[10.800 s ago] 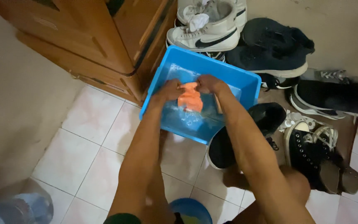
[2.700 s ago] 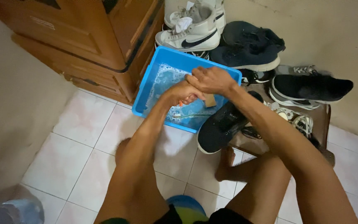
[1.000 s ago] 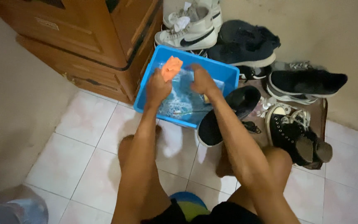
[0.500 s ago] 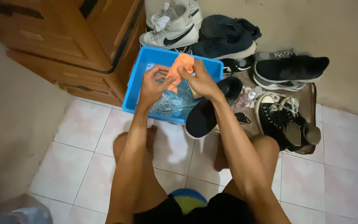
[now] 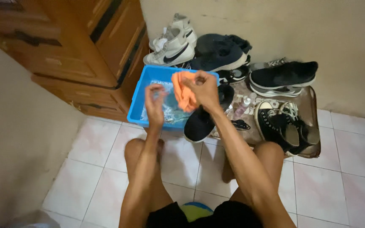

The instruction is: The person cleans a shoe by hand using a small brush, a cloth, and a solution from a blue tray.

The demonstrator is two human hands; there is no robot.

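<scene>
The right hand [image 5: 203, 88] pinches a wet orange cloth [image 5: 183, 90] above the blue plastic basin [image 5: 145, 86]; the left hand [image 5: 155, 103] hovers beside, fingers loosely curled. A black sneaker [image 5: 203, 120] leans against the basin; a wooden cabinet [image 5: 85, 55] crowds its left.

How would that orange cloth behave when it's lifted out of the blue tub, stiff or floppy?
Probably floppy: the orange cloth droops in folds from the right hand instead of holding a shape. It is likely wet and heavier than it looks, since the blue tub beneath seems to hold water. It may drip. The left hand hovers open beside it.
</scene>
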